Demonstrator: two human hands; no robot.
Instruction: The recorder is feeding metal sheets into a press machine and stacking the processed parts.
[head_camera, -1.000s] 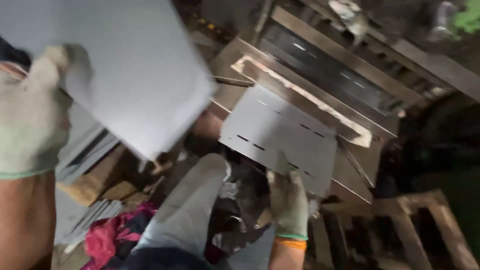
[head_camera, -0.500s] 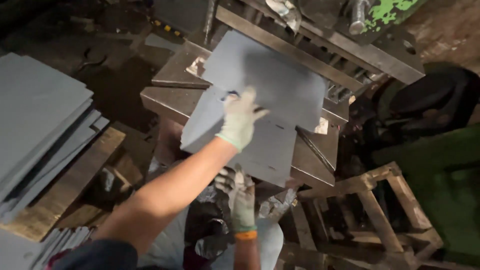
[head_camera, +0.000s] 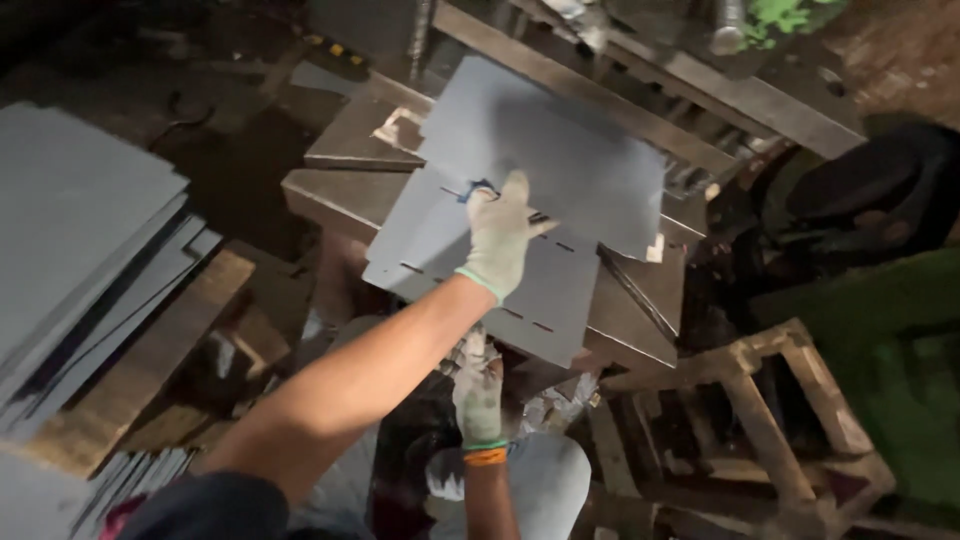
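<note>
**Flat sheet on the press bed, left glove pinning it**

Left to right, from the head view:

- Far left: stack of grey sheets (head_camera: 75, 250) on a wooden pallet (head_camera: 150, 370), well apart from the press.
- Centre: press bed (head_camera: 340, 195), steel. Two sheets on it. The slotted sheet (head_camera: 450, 265) lies lowest, its near edge overhanging the bed's front edge. The plain sheet (head_camera: 560, 160) lies on top of it, toward the bed's back edge, under the machine's upper bar (head_camera: 640, 95).
- My left hand (head_camera: 497, 240), gloved, rests palm-down where the two sheets overlap, fingers spread flat, pressing rather than clamping. No edge is wrapped.
- My right hand (head_camera: 478, 395), gloved, sits below the bed's front edge, under the overhang. Fingers are curled, but I cannot tell whether they hold anything; it's dark down there.
- Right: wooden frame (head_camera: 770, 400) on the floor, and something green beyond it.

Handling judgement: thin metal, stiff across short spans but likely to flex if held by one corner. Smooth faces, so it slides easily on steel. The edges and slots are probably sharp. Best hold: pinch the overhanging near edge, with the second hand on a side edge.
</note>
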